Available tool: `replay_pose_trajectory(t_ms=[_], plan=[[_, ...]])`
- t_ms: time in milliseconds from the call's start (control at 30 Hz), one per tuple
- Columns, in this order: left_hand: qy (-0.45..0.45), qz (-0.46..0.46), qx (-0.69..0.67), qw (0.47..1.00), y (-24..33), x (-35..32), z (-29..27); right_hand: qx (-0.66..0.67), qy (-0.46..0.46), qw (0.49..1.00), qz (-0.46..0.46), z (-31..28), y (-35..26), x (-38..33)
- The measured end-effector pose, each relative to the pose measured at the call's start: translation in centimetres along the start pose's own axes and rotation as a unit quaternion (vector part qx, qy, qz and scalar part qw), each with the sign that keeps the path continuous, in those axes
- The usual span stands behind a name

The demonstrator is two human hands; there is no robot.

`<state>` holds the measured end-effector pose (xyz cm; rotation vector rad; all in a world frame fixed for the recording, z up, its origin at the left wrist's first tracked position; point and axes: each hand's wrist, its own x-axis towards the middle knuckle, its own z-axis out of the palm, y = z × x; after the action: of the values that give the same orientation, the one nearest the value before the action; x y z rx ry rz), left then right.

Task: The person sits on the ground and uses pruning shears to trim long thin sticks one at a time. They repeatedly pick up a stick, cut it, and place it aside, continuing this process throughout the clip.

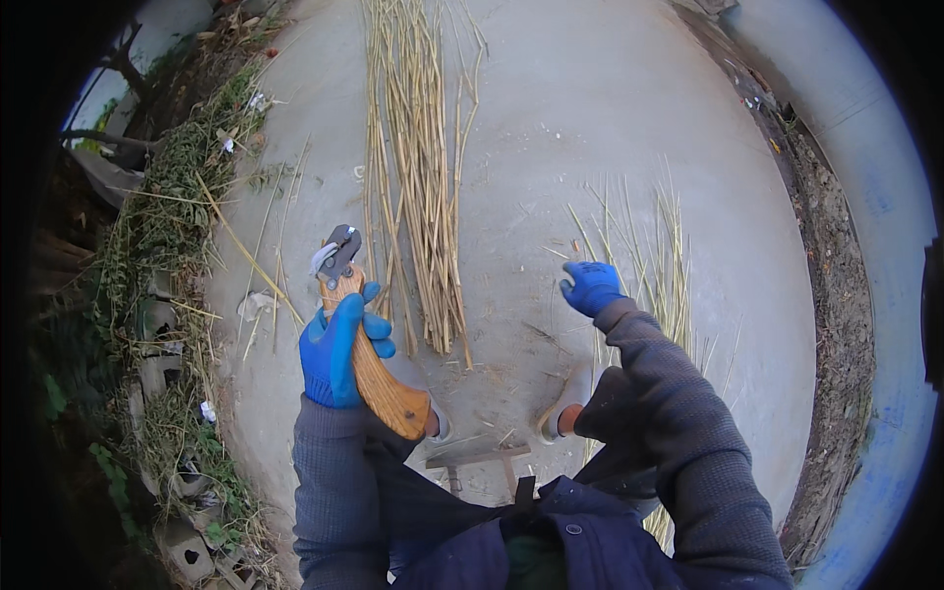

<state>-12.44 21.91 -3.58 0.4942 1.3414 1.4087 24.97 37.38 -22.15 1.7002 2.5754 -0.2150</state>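
Observation:
My left hand (334, 356), in a blue glove, is closed around the curved wooden handle of pruning shears (388, 388). Their dark metal head with a pale blade points up and away from me. Out to the right, my right hand (593, 287), gloved in blue too, reaches over the concrete beside some thin pale stalks (669, 270). Its thumb and forefinger look a little apart with nothing visible between them; the other fingers are mostly hidden. Ahead, between the hands, lies a long bundle of dry yellowish canes (428, 187), its near ends close to my feet.
A small wooden stool (477, 457) stands between my feet. Along the left edge runs a heap of cut weeds (177, 226) with rubble and litter. Loose stalks (251, 251) lie by it. A pale wall (875, 197) and a dirt strip (836, 246) border the right side.

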Motion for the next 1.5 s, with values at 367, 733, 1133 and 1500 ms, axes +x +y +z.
replay_pose_trajectory(t_ms=[367,733,1133,1500], plan=[[0.046,-0.116,0.020,0.992,3.7,-1.9,0.1,0.104,-0.184,0.974,0.081,17.9,-19.7,6.6],[0.064,-0.135,0.063,0.987,3.5,-2.0,-0.3,0.171,-0.110,0.977,0.064,19.7,-16.9,8.4],[-0.032,-0.151,0.019,0.988,3.3,-1.2,0.4,0.213,-0.180,0.958,0.070,19.5,-18.4,9.7],[-0.024,-0.074,0.007,0.997,1.9,-1.3,-0.6,0.640,-0.258,0.723,0.033,-6.4,-12.8,1.0]])
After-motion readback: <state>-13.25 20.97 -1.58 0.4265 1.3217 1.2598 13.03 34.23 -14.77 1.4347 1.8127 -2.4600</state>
